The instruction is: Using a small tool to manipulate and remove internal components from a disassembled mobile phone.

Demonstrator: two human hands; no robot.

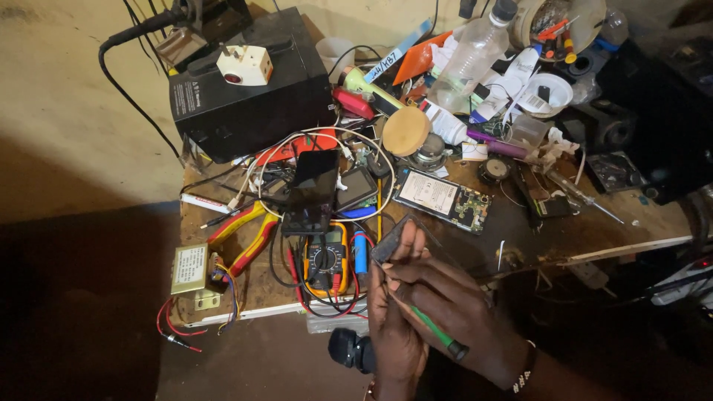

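Observation:
My left hand (394, 327) grips a small dark flat device (391, 239), tilted up over the near edge of the workbench. My right hand (464, 308) overlaps the left and holds a thin screwdriver with a green handle (434, 330), its tip pointing toward the device. Both hands are close together just in front of the yellow multimeter (325, 260). The face of the device is hidden from me by my fingers.
The wooden workbench (520, 223) is crowded: a black battery (245, 89) with a white plug adapter, red-yellow pliers (249, 234), a small transformer (191, 269), an opened phone circuit board (442, 197), a plastic bottle (468, 59), wires and small speakers.

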